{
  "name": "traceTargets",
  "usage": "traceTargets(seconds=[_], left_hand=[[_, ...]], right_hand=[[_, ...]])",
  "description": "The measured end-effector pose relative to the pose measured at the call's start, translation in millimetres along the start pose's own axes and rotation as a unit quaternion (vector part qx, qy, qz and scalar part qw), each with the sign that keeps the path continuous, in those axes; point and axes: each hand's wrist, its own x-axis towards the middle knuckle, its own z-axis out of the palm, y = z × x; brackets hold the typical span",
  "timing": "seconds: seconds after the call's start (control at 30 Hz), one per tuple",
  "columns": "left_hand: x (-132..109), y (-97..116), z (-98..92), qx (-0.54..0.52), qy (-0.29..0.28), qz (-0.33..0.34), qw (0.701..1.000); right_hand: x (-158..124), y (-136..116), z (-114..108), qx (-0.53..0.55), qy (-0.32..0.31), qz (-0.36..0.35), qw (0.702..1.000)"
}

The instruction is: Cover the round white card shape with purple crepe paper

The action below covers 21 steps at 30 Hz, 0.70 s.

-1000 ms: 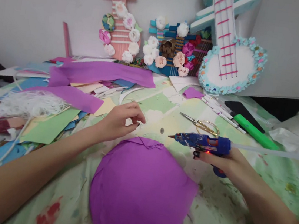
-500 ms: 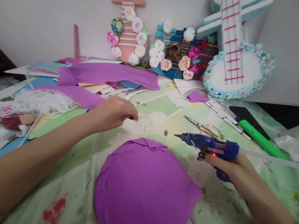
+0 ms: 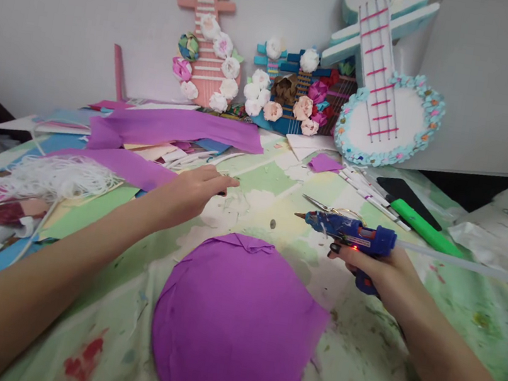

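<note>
My right hand point(image 3: 379, 266) is wrapped around a blue hot glue gun point(image 3: 350, 230) with a red light lit on it. A long translucent glue stick point(image 3: 463, 260) sticks out of its back, and its nozzle points left. My left hand point(image 3: 190, 197) hovers over the table with the index finger stretched out and the thumb apart below it; nothing shows in it. Between my forearms lies a rounded shape covered in purple paper point(image 3: 239, 322), folded over along its upper and left edges. White shows at its lower right corner.
Gold-handled scissors point(image 3: 328, 208) lie behind the glue gun, near a green cutter point(image 3: 425, 227). Purple paper strips point(image 3: 177, 128) and a tangle of white string point(image 3: 55, 177) are piled at left. Decorated guitar-shaped crafts point(image 3: 381, 107) lean against the wall.
The view has shifted slightly, so most things sit a little further left. My left index finger has straightened and lifted. The glue gun now covers much of the scissors' handles.
</note>
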Motion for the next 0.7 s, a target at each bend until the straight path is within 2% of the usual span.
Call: traceTargets(seconds=[0.23, 0.4, 0.6, 0.7], left_hand=[[2, 1, -8.0, 0.036, 0.009, -0.064, 0.997], [2, -3, -9.6, 0.063, 0.057, -0.072, 0.994], [1, 3, -14.4, 0.1, 0.067, -0.06, 0.991], [3, 12, -22.7, 0.099, 0.061, -0.066, 0.991]], right_hand=[[0, 0, -1, 0.009, -0.001, -0.005, 1.0], [-1, -1, 0, -0.002, 0.003, -0.005, 1.0], [1, 2, -2, -0.025, 0.016, -0.004, 1.0], [3, 4, -1, -0.032, -0.028, -0.031, 0.999]])
